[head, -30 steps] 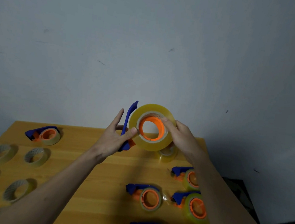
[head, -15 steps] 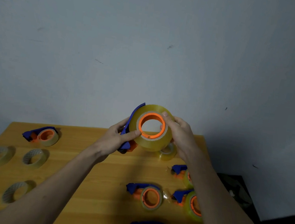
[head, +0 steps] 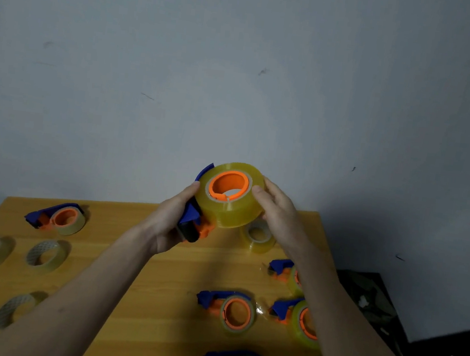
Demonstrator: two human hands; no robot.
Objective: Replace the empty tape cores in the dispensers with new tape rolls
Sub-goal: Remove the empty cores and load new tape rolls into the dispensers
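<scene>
No legible text, label, brand, number or sign found on any item or surface in the head view.

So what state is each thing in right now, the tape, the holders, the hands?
Held dispenser: lifted off the table, gripped by the left hand.
New tape roll: full, seated on the held dispenser's orange hub, right hand gripping its side.
Loose roll: lying flat on the table.
Far-left dispenser: lying on the table, thin roll.
Empty cores: lying at the left.

Wooden table (head: 155, 300) with loaded dispensers (head: 230, 309), empty cores (head: 46, 256), one loose tape roll (head: 258, 236).
</scene>
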